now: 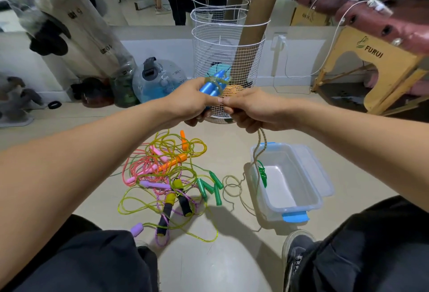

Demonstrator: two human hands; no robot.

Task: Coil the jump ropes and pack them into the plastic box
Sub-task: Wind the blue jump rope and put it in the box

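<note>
Left hand clenches the blue plastic rope handles, pointing up-right; right hand pinches the twine. Tangled ropes beside the clear plastic box.

Rope pile left of box; basket behind both.

left hand: grips blue handles | right hand: pinches rope

Both arms reach forward, left hand and right hand meeting with fingers curled in grips.
</note>
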